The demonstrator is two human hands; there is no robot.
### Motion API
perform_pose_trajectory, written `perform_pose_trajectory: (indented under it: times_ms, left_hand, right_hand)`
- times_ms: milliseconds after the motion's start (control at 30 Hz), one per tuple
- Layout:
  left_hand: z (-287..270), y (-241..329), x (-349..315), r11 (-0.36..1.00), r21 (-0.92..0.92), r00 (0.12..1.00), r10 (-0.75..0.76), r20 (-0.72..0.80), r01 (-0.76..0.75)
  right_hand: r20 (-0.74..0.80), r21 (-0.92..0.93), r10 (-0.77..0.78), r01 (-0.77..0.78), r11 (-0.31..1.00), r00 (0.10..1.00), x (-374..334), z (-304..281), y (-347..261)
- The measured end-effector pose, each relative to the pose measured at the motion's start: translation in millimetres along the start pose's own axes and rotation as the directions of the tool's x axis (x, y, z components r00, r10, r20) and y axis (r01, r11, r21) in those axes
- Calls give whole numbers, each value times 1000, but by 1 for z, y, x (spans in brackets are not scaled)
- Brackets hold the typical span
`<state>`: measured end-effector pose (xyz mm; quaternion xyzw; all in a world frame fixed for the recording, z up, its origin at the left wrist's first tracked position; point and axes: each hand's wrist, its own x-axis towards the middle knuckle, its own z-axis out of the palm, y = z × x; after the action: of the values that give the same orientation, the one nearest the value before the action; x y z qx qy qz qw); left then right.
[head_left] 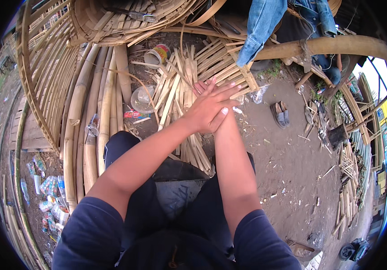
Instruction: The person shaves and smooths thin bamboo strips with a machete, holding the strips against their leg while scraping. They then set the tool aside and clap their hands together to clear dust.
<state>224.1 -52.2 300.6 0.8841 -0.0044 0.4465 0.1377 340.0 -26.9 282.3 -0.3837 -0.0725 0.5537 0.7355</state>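
Observation:
My left hand (211, 105) lies flat across my right hand (201, 87), palms pressed together in front of me. Both hands have straight fingers and hold nothing. Only the right hand's fingertips show past the left hand. Below them on the dirt ground lies a pile of split bamboo strips (177, 83), fanned out between my knees. I am seated, in dark trousers and a dark blue shirt.
Long bamboo poles (95, 121) lie at my left beside a woven lattice frame (45, 67). A big woven basket (112, 22), a tin can (157, 55) and a clear plastic cup (141, 99) sit ahead. A denim jacket (265, 22) hangs over a pole; sandals (280, 113) lie right.

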Motion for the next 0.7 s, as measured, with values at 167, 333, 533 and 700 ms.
perform_pose_trajectory:
  times_ms: [167, 333, 533, 700]
  left_hand:
    - [4, -17, -4, 739, 13, 731, -669, 131, 674]
    - [30, 34, -12, 731, -159, 748, -647, 151, 664]
    - [42, 81, -16, 679, -206, 708, -651, 273, 704]
    - [42, 49, -1, 682, -185, 706, -695, 137, 707]
  right_hand:
    - [177, -128, -257, 281, 951, 950, 8, -8, 21]
    - [-22, -90, -124, 122, 988, 992, 10, -14, -15]
    - [-255, 5, -267, 277, 961, 929, 30, -30, -29]
    - [-12, -59, -231, 230, 971, 973, 40, -11, -30]
